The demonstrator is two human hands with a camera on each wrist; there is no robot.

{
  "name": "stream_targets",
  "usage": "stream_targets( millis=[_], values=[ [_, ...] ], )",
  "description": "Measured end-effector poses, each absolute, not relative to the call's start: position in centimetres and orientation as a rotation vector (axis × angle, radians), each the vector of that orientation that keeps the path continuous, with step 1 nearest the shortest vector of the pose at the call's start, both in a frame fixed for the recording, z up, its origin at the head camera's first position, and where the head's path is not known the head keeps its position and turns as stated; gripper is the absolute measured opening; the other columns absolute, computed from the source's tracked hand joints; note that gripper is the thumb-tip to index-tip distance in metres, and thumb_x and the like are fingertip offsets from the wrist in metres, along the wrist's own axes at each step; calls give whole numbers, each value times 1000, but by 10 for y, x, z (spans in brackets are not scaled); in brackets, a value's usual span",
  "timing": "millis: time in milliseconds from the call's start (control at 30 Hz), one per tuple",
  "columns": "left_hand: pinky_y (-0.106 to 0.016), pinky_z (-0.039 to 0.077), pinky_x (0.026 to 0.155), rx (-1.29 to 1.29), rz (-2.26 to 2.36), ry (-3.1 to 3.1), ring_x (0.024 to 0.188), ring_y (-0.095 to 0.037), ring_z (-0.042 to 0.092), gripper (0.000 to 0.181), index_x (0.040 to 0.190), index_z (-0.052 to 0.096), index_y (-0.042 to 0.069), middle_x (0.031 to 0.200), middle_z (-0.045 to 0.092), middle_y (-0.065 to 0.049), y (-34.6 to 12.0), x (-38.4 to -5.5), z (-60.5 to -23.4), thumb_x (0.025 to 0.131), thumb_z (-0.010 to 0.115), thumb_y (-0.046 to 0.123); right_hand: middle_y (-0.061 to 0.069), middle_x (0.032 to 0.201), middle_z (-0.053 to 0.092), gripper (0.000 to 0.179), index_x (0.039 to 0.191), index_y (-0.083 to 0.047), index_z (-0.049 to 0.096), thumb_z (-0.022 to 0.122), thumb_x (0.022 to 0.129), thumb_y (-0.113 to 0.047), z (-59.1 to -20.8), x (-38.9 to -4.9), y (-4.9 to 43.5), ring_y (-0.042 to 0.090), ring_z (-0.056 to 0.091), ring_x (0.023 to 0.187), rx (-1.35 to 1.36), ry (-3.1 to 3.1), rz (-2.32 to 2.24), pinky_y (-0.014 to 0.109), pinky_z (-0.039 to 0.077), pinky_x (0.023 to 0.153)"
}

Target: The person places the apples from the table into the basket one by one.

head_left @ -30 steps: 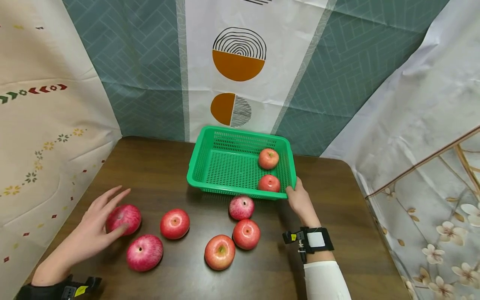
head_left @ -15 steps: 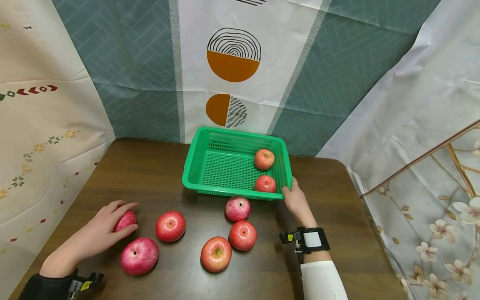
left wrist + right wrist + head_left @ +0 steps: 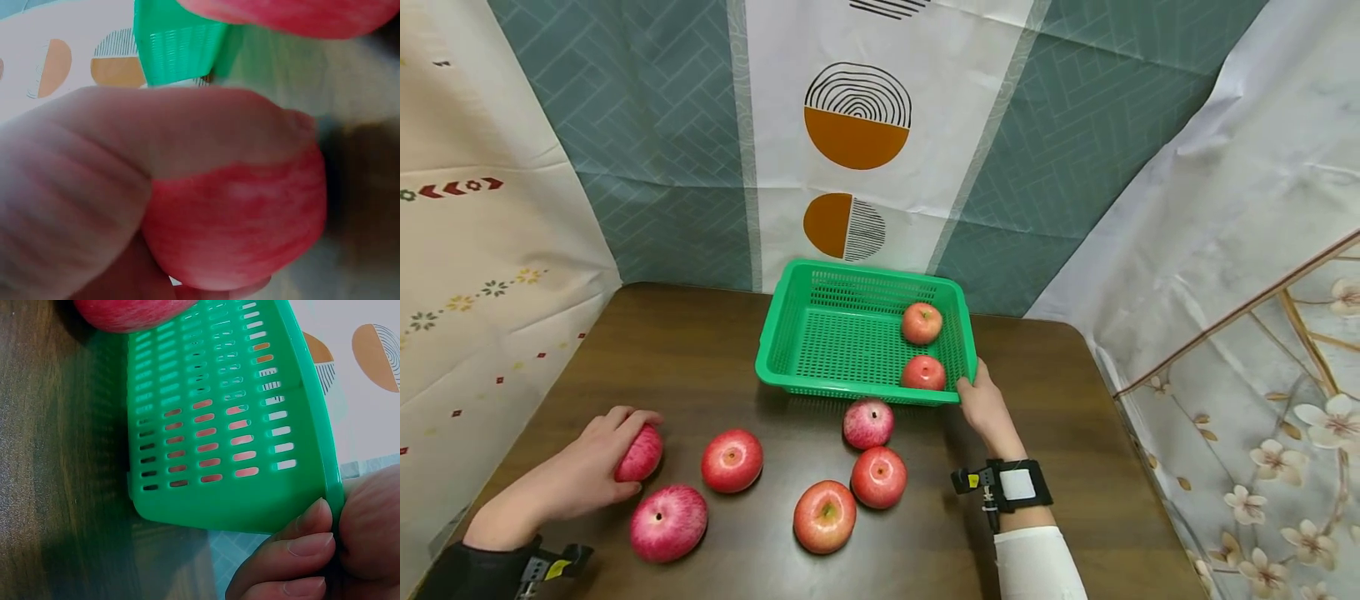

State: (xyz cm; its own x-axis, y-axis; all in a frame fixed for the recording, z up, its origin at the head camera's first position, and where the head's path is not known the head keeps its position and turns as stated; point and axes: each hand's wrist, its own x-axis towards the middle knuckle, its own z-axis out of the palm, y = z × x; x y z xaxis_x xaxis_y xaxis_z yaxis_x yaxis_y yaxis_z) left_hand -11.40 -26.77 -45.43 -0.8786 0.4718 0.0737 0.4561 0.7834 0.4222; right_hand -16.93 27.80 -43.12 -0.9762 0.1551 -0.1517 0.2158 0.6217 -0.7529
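Note:
At the left of the head view my left hand [image 3: 583, 471] is wrapped around a dark red apple [image 3: 643, 454], thumb on its near side. The left wrist view shows the thumb [image 3: 212, 131] lying across that apple [image 3: 244, 219], with fingers partly hidden beneath. My right hand [image 3: 988, 408] pinches the near right corner of a green plastic basket [image 3: 827, 387]. Seen from the right wrist, its fingers [image 3: 306, 544] press one side of the rim, the thumb the other. Inside the basket's right end sit a pale red apple [image 3: 921, 323] and a redder apple [image 3: 923, 373].
Several apples lie on the brown table [image 3: 722, 333]: a speckled apple [image 3: 670, 523] and a red apple [image 3: 732, 461] near the left hand, then a pinkish apple [image 3: 868, 423], a red apple [image 3: 879, 477] and an orange-red apple [image 3: 824, 517] before the basket. Patterned curtains [image 3: 655, 150] stand behind.
My left hand has come down over the dark red apple and closed its fingers around it. The right hand keeps its hold on the basket corner; the head view has shifted slightly.

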Motion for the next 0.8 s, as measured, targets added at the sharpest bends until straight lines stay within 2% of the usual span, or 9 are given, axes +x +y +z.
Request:
stream_targets(
  millis=[233, 500, 633, 800],
  values=[
    [-50, 51, 73, 852, 794, 3007, 101, -28, 46, 79, 128, 44, 6, 115, 48, -9, -254, -127, -424, 65, 91, 19, 21, 118, 52, 58, 155, -5, 15, 36, 104, -22, -429, -168, 276, 36, 50, 99, 327, 2761, -1287, 45, 43, 79],
    [-39, 55, 70, 991, 890, 2996, 96, -15, 50, 74, 124, 46, 10, 112, 48, 1, -194, -162, -370, 67, 90, 26, 21, 117, 52, 59, 155, -4, 16, 37, 103, -21, -425, -169, 277, 36, 48, 103, 317, 2784, -1294, 47, 41, 83],
    [-31, 54, 66, 1056, 844, 2971, 86, -13, 53, 71, 122, 46, 13, 111, 47, 0, -154, -182, -351, 67, 86, 32, 22, 119, 51, 59, 155, -4, 17, 37, 102, -22, -425, -170, 277, 37, 49, 102, 315, 2795, -1266, 47, 41, 83],
    [-32, 53, 65, 1178, 711, 2930, 83, -17, 53, 69, 124, 45, 9, 108, 46, -6, -101, -213, -338, 68, 79, 33, 22, 123, 50, 59, 154, -3, 17, 36, 102, -23, -429, -170, 276, 37, 48, 104, 309, 2782, -1254, 49, 41, 85]
  ],
)
